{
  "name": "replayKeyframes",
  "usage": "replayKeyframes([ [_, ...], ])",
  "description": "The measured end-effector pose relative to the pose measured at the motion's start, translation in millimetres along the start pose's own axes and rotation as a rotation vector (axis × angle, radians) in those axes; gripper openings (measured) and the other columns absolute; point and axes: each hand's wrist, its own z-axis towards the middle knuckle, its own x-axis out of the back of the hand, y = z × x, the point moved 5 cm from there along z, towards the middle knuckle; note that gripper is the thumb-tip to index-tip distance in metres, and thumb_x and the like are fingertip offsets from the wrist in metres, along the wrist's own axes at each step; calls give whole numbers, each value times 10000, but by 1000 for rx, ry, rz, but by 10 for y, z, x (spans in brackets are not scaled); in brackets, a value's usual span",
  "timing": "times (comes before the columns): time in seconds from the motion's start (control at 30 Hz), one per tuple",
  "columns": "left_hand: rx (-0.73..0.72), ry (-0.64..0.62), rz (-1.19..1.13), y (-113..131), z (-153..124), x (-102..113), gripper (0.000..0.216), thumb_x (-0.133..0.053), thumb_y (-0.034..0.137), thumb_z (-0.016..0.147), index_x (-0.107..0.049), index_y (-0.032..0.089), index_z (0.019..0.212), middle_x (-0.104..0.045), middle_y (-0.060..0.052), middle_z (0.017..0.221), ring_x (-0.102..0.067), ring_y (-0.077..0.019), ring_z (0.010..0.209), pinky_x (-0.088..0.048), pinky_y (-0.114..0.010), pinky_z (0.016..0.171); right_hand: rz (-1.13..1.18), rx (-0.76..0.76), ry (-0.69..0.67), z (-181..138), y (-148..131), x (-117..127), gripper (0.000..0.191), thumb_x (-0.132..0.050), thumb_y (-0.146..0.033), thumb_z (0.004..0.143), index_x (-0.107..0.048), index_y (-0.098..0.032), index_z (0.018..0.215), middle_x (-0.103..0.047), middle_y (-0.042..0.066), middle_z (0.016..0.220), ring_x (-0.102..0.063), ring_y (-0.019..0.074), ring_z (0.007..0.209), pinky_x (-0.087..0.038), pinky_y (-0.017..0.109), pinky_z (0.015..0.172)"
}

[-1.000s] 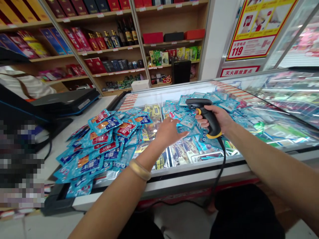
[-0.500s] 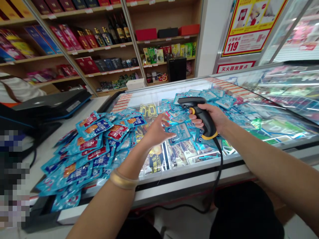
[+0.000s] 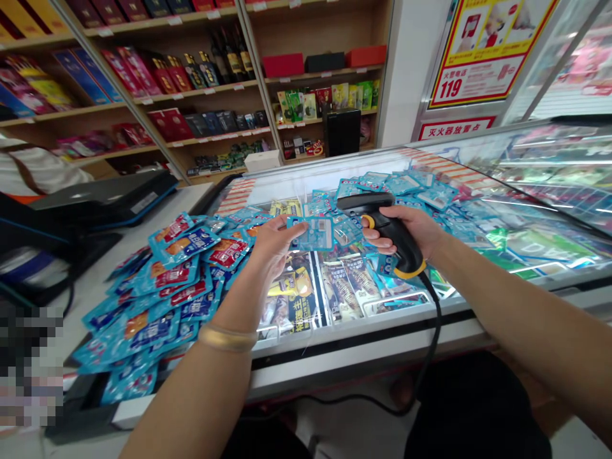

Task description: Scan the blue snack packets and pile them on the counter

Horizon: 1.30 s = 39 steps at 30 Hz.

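Observation:
Between the thumb and fingers of my left hand (image 3: 275, 245) is a light-blue snack packet (image 3: 318, 234), its barcode side showing. My right hand (image 3: 411, 233) is wrapped round the grip of a black and yellow barcode scanner (image 3: 368, 203). The scanner's head faces left, toward the packet, and the two stand a little apart. Below and left of my left hand lies a heap of blue snack packets (image 3: 157, 287) with red or dark-blue labels. More blue packets (image 3: 406, 183) are spread on the glass behind the scanner.
A glass-topped freezer (image 3: 377, 328) with packaged goods inside carries the packets. The scanner's cable (image 3: 433, 338) hangs over its front edge. Dark checkout equipment (image 3: 138, 197) stands on the counter at left. Stocked shelves (image 3: 205, 92) line the back, and a 119 poster (image 3: 478, 80) hangs at right.
My left hand has taken hold of a blue packet from the glass, lifted it and drawn it left. The scanner has shifted slightly, its handle lower and further right.

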Motion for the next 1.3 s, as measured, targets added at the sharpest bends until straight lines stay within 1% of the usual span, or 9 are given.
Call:
replayKeyframes([
  [0.1,8,64,-19,-16,14,22,544,-871,229,419,-625,194,903,-678,35,717,-625,-132,634,-476,-293,698,-19,-31,-33,-1,36,-17,222,-641,-315,818,-577,-132,925,-569,39,738,-468,99,534,-423,200,437],
  [0.3,-12,57,25,-19,24,24,598,-885,268,381,-645,197,924,-676,26,707,-646,-173,656,-479,-328,704,-60,-110,-78,-7,114,-43,228,-654,-313,814,-575,-134,931,-568,30,741,-482,97,527,-439,210,450],
  [0.53,9,77,60,-36,39,45,686,-905,265,359,-648,193,991,-716,-4,800,-695,-221,799,-489,-397,802,-102,-136,-74,-9,142,-52,224,-662,-324,835,-574,-131,908,-567,29,746,-504,95,524,-456,213,459],
  [0.77,6,76,83,-13,9,29,598,-878,269,419,-651,192,967,-696,1,756,-678,-205,761,-474,-350,738,-111,-153,-62,-5,152,-49,221,-663,-324,845,-571,-131,901,-567,28,737,-500,96,523,-448,208,450],
  [0.93,-14,15,25,-1,-25,-20,558,-894,271,370,-651,184,865,-684,8,745,-647,-172,720,-474,-303,701,-86,-129,-57,-7,142,-64,225,-663,-320,828,-580,-129,912,-568,34,746,-486,96,526,-444,207,453],
  [1.03,-91,21,58,52,-41,-5,502,-895,295,383,-635,174,795,-670,1,746,-648,-178,750,-484,-296,708,-48,-86,-50,30,145,-110,213,-635,-319,828,-579,-134,918,-553,31,742,-466,100,522,-430,212,440],
  [1.13,-252,53,129,234,-76,126,415,-847,319,488,-623,178,807,-680,-8,780,-643,-169,757,-498,-284,719,-19,-71,-54,118,178,-211,215,-632,-320,823,-570,-138,918,-546,30,737,-456,97,523,-424,205,443],
  [1.2,-393,123,256,438,-132,314,330,-790,317,572,-605,192,815,-682,-8,797,-634,-163,750,-505,-275,721,-7,-81,-66,206,212,-311,216,-632,-320,823,-564,-140,921,-551,33,735,-459,97,529,-429,200,452],
  [1.3,-614,308,558,786,-259,720,228,-725,294,659,-560,226,801,-682,-9,838,-635,-175,785,-510,-282,756,21,-89,-85,375,264,-499,203,-619,-314,830,-560,-141,917,-558,34,725,-464,98,529,-434,195,452],
])
